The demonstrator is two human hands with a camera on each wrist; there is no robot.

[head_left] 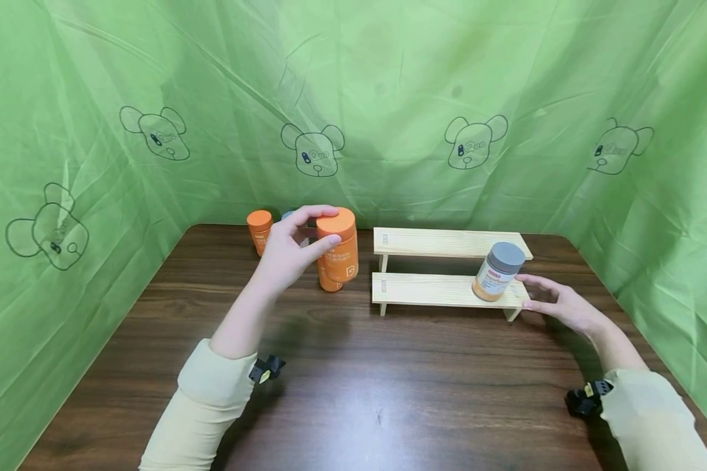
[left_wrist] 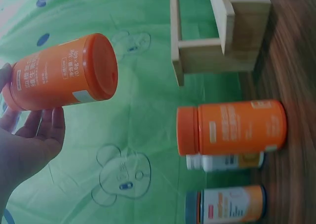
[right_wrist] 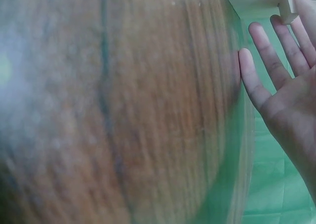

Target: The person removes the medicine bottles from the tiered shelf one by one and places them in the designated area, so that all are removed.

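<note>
My left hand grips an orange bottle near its lid, thumb in front and fingers at the back. The bottle hangs above the table, tilted slightly, and hides most of another orange bottle standing behind it. My right hand is at the right end of a two-step wooden rack, thumb and fingers touching the lower step's end. In the right wrist view its fingers look extended and spread. A grey-lidded bottle stands on that lower step, near the right hand.
Another orange bottle stands at the back left. In the left wrist view, a white bottle and a grey-lidded bottle stand beside an orange one. Green cloth surrounds the dark wooden table.
</note>
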